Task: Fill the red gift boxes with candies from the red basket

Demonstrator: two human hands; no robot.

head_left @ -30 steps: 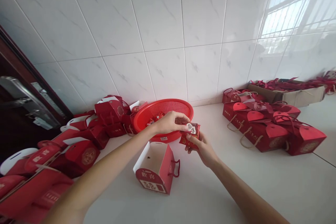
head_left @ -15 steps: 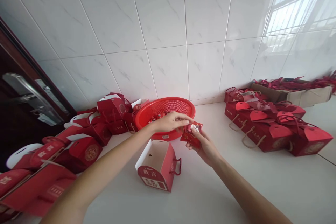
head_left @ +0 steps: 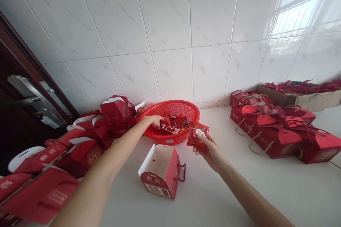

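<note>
My right hand is closed around red wrapped sweets, held above the table just right of the basket. My left hand reaches over the left rim of a red plastic basket. Its fingers are curled together among small red and white wrapped sweets; the fingertips are partly hidden, and I cannot make out what they grip. In front of the basket stands a red gift box with its top open, a pale interior and a dark red cord handle on its right side.
Several red gift boxes crowd the left side by a dark door with a metal handle. More boxes with rope handles stand on the right. Behind them is a cardboard box of red ribbons. A tiled wall closes off the back.
My left hand has left the sweets in my right hand and moved left and into the basket. My right hand still holds its sweets in nearly the same place.
</note>
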